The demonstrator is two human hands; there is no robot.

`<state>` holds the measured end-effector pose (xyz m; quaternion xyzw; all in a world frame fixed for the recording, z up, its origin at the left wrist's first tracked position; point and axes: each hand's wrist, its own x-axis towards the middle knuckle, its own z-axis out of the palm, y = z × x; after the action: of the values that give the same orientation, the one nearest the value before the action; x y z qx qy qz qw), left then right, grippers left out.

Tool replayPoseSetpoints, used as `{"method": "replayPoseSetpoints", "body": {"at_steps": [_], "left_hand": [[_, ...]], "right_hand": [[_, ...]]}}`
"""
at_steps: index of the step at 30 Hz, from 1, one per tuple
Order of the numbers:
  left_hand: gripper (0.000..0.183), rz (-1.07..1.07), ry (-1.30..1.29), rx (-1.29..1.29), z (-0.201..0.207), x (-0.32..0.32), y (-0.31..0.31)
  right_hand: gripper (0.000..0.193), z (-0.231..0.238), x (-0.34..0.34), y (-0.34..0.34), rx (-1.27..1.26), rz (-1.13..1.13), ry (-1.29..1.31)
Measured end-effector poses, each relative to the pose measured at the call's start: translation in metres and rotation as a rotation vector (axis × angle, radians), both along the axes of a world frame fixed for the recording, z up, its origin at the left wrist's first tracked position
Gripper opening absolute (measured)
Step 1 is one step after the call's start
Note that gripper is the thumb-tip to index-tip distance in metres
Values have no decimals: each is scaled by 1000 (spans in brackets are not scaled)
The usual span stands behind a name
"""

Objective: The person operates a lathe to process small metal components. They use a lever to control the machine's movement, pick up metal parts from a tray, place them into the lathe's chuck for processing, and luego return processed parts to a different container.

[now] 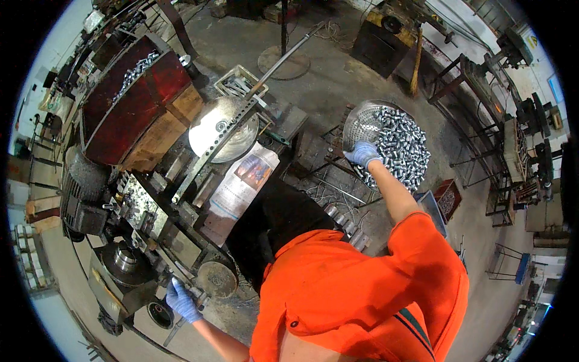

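My right hand (363,154), in a pale blue-white glove, is at the left rim of a round perforated metal basin (363,125). Its fingers are curled; what they hold, if anything, is hidden. Many short shiny metal cylinders (401,148) fill most of the basin. Low on the left, my gloved left hand (183,301) is closed beside the machine's metal fittings, close to a round dark disc (217,279). I cannot make out what lies within its fingers. A long bar with holes (211,149) slants across the machine over a shiny round plate (202,130).
A red metal bin (136,99) with more small metal parts stands at the upper left. A printed paper sack (241,184) lies on the machine before me. Metal cylinders (347,223) sit below the basin, and a red box (447,199) stands right of it. A broom (416,63) leans farther back.
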<state>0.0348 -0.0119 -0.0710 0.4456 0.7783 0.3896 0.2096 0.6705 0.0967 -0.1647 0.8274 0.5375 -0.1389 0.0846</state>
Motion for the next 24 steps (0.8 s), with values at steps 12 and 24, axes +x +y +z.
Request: {"method": "replayPoseSetpoints", "body": {"at_steps": [12, 24], "left_hand": [[24, -78, -15, 3, -13, -19, 1], [28, -131, 93, 229, 90, 23, 22]], "right_hand": [[38, -4, 8, 0, 476, -294, 532], [21, 123, -161, 47, 293, 154, 1178]]}}
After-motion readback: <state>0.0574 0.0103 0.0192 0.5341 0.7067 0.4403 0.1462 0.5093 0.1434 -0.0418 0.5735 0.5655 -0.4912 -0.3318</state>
